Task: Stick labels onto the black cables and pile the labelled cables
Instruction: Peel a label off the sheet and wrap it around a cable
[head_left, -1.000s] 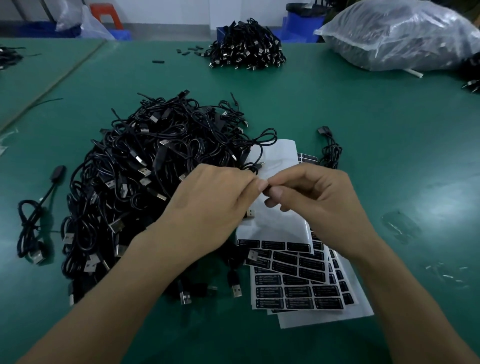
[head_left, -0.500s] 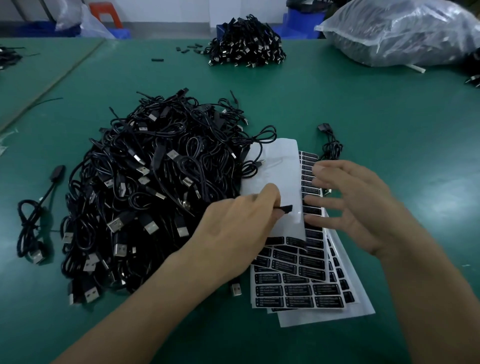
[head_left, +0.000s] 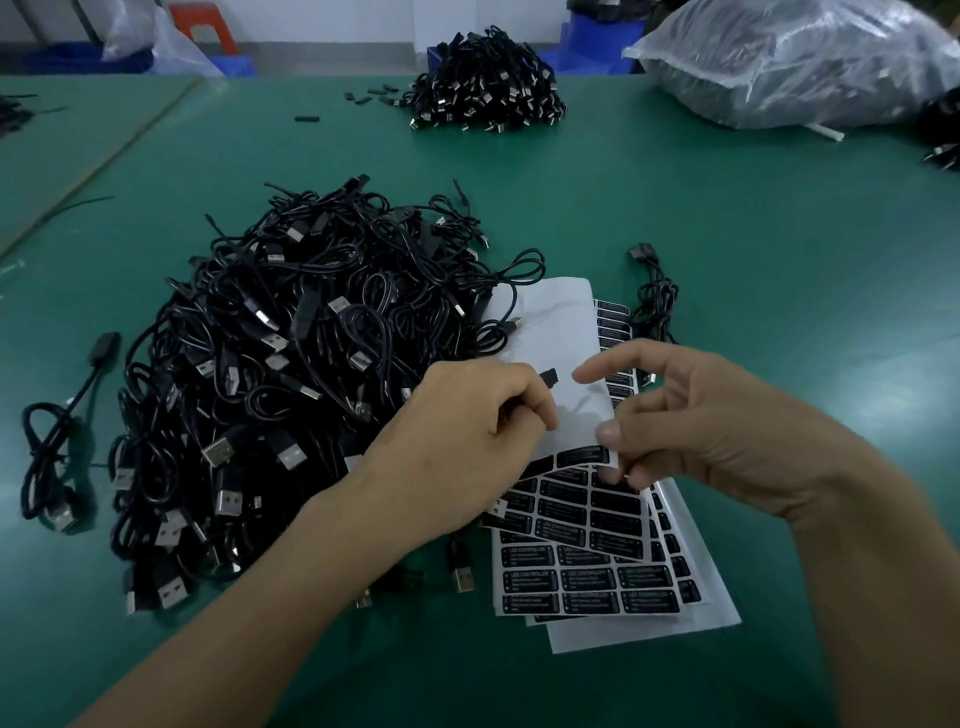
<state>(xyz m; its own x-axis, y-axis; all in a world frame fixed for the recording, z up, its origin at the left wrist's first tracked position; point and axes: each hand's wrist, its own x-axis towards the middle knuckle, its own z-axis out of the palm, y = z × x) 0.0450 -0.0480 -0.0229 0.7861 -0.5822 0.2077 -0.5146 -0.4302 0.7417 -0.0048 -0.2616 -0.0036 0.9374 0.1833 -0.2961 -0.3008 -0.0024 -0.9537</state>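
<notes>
Now left grip (head_left: 467, 431) pinches cable (head_left: 549, 378), right grip (head_left: 717, 431) pinches label sheet (head_left: 561, 332)

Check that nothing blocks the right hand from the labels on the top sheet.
Nothing visible does. The right hand pinches the edge of the top label sheet, right beside its row of black labels. The left hand holds a cable end next to it, not in between.

Left grip (head_left: 467, 431) curls knuckles-up, pinching a cable end (head_left: 549, 378); right grip (head_left: 701, 431), forefinger out, pinches the label sheet (head_left: 561, 322).
</notes>
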